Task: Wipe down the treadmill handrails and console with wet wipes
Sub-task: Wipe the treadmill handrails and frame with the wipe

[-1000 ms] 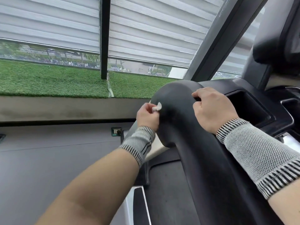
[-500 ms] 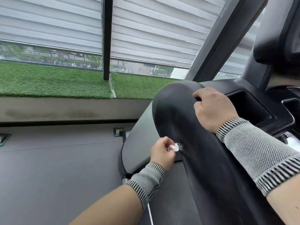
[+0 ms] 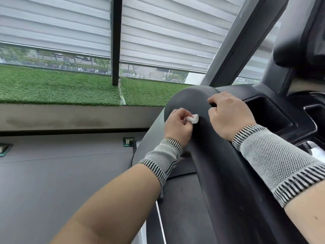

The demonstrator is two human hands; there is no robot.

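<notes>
We see the handrail (image 3: 219, 164) running from bottom right up to its bend at centre. Left hand (image 3: 177, 124) sits on the rail's left side w/ the wet wipe (image 3: 193, 118) between it and the rail; right hand (image 3: 228, 114) on the rail just right of that, near the bend. Console tray (image 3: 269, 113) lies right of the right hand. Window blinds (image 3: 70, 23) behind, turf ledge (image 3: 61, 88) below them; floor socket (image 3: 128, 141) left of the rail.
</notes>
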